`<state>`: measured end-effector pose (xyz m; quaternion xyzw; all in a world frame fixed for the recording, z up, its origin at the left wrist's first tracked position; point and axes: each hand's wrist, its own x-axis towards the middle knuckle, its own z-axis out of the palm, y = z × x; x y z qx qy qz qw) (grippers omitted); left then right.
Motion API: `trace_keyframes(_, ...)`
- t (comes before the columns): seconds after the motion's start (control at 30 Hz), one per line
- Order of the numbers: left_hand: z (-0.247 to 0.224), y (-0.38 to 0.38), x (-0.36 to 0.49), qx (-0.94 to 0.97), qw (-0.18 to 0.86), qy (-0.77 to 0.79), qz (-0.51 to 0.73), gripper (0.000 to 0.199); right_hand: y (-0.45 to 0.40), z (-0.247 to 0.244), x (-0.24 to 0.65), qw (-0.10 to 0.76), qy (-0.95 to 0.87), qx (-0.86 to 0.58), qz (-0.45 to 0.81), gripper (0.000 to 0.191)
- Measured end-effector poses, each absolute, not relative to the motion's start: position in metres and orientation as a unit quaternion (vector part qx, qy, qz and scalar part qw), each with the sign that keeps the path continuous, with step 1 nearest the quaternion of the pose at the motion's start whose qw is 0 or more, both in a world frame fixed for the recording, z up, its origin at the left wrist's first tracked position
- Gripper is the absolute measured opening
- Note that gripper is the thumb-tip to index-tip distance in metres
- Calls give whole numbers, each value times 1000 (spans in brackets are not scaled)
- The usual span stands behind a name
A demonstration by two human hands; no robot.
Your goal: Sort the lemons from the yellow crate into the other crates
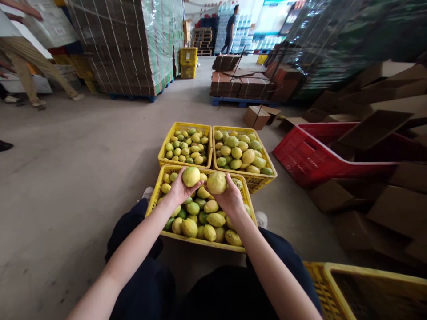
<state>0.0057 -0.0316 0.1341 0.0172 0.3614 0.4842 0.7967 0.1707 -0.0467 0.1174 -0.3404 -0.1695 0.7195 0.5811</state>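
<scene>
My left hand (180, 190) is closed around a yellow-green lemon (191, 177), raised over the far part of the near yellow crate (200, 242). Beside it, my right hand (231, 198) grips a larger, bumpy pale-yellow lemon (216, 182). The two fruits are side by side, a small gap between them. Yellow and green lemons fill the near crate, which stands between my legs. Behind it, the left yellow crate (161, 155) holds smaller lemons, while bigger ones lie in the right yellow crate (271, 171).
To the right, a red crate (300, 155) stands among loose cardboard boxes (396, 209). Another yellow crate (328, 284) is at my lower right. Farther off are flattened cartons (240, 84) on a blue pallet, a wrapped stack (113, 49), and people (230, 29) walking.
</scene>
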Motion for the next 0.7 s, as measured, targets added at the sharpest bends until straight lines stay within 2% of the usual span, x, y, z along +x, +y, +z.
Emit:
trace_keyframes(0.2,135,-34,5,20,801,341,491,53,-45,119,171,564,-122,-369,728,34)
trace_keyframes(0.33,130,-35,7,58,819,325,470,55,-45,121,174,559,-132,-352,739,22)
trace_keyframes(0.43,123,-34,10,100,802,344,478,41,-45,120,174,566,-162,-365,722,22)
trace_keyframes(0.5,120,-35,11,145,766,358,514,29,-47,119,174,599,-202,-400,664,36)
trace_keyframes(0.53,119,-36,12,169,746,362,534,30,-48,119,174,620,-231,-424,618,44)
trace_keyframes(0.6,121,-39,12,208,710,367,564,40,-51,118,174,650,-306,-470,513,56)
trace_keyframes(0.7,125,-43,10,244,684,374,577,49,-55,119,175,647,-411,-503,399,62)
